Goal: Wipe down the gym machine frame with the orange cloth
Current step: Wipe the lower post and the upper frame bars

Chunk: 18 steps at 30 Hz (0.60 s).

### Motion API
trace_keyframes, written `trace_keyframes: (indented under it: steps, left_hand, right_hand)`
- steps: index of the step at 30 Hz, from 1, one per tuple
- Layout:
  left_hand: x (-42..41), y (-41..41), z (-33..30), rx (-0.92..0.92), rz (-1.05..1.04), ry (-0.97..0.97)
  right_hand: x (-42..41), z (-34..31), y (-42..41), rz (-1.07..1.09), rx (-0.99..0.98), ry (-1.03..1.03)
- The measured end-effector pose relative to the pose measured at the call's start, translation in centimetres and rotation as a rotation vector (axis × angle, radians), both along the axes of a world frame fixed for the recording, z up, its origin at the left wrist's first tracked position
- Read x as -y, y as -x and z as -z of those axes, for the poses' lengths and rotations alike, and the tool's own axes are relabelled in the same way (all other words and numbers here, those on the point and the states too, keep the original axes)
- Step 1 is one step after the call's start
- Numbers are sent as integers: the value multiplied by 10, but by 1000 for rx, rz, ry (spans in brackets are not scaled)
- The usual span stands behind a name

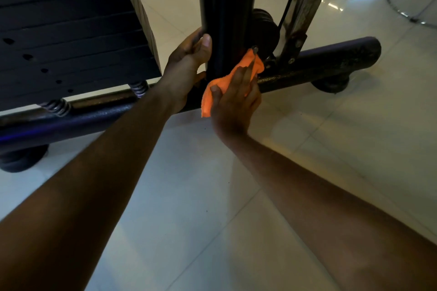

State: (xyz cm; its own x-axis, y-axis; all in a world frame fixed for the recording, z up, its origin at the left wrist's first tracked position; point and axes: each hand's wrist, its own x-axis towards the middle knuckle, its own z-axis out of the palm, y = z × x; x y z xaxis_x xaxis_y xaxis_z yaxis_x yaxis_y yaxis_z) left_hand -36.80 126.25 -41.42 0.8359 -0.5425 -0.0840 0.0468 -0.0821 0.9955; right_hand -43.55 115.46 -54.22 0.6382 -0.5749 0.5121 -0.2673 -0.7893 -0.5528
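Note:
The gym machine frame has a black upright post (224,7) rising from a dark horizontal base bar (331,59) on the floor. My left hand (189,59) grips the left side of the post low down, thumb along its front edge. My right hand (236,99) presses the orange cloth (217,87) against the foot of the post where it meets the base bar. Its fingers lie straight over the cloth and the thumb rests on the cloth's lower edge. One corner of the cloth reaches up to a bolt at the joint.
A black weight stack (66,30) stands at the left on two springs (139,88). A chrome guide rod (305,2) and cable slant up on the right. Rubber feet (331,84) carry the base bar. A chrome ring base (411,0) sits far right on the glossy tiled floor (236,220).

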Motion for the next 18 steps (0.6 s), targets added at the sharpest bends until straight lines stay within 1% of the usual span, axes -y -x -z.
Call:
trace_keyframes:
  steps: [2, 3, 4, 5, 6, 9, 10, 11, 12, 13, 15, 16, 17, 18]
  left_hand:
    - [2, 1, 0, 7, -6, 10]
    - [3, 1, 0, 10, -8, 17]
    - [3, 0, 1, 10, -17, 16]
    - [3, 0, 2, 4, -19, 11]
    - [3, 0, 2, 0, -10, 10]
    - [3, 0, 6, -13, 0, 17]
    - [2, -1, 7, -25, -3, 20]
    - [2, -1, 7, -33, -6, 18]
    - [2, 0, 6, -30, -4, 15]
    - [2, 2, 4, -14, -2, 11]
    - [3, 2, 3, 12, 4, 3]
    - [4, 2, 4, 16, 5, 6]
    - [4, 1, 7, 12, 4, 13]
    - [5, 1, 8, 3, 6, 24]
  right_hand:
    - [24, 16, 7, -56, -43, 235]
    - [35, 22, 10, -80, -58, 321]
    - [42, 25, 12, -104, -72, 358]
    - [41, 26, 13, -117, -72, 342]
    - [34, 23, 11, -109, -54, 275]
    - [-10, 0, -5, -16, 63, -109]
    - [-19, -7, -10, 14, 85, -190]
    - [-22, -10, -13, 22, 79, -212]
    - [-18, -9, -12, 6, 51, -176]
    - [-10, -2, -8, -22, 2, -96]
    - [16, 17, 3, -74, -99, 142]
    - [28, 24, 9, -96, -134, 218]
    - [34, 27, 12, -115, -145, 235]
    - [32, 25, 12, -124, -127, 202]
